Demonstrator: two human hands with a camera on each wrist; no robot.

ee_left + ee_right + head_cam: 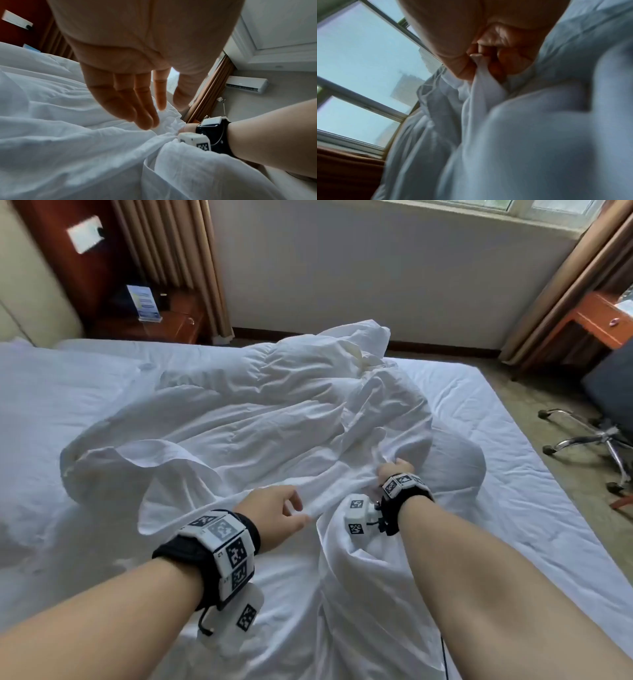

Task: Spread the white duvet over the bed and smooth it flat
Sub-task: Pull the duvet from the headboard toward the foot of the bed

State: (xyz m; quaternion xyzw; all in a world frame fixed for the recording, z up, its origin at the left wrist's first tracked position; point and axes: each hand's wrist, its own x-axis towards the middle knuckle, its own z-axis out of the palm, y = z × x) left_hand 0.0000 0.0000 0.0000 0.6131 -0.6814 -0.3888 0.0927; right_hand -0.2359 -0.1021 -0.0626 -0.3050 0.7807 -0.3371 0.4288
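1. My right hand (394, 470) was clenched on a gathered fold of the white duvet (239, 405); the right wrist view showed cloth pinched between fingers (494, 70) and thumb.
2. My left hand (274, 511) was released, fingers straight, hovering just over the fabric beside the right hand.
3. The duvet lay bunched in a crumpled heap mid-bed (513, 440), bare sheet showing to the right.
4. My judgement: early stage. Spreading barely begun; all smoothing left.

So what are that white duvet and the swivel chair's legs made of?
The duvet looks like matte woven cotton or a blend: soft creases, padded bulk. The chair legs look like polished chrome metal, with bright reflections. The right hand grips a bunched fold.
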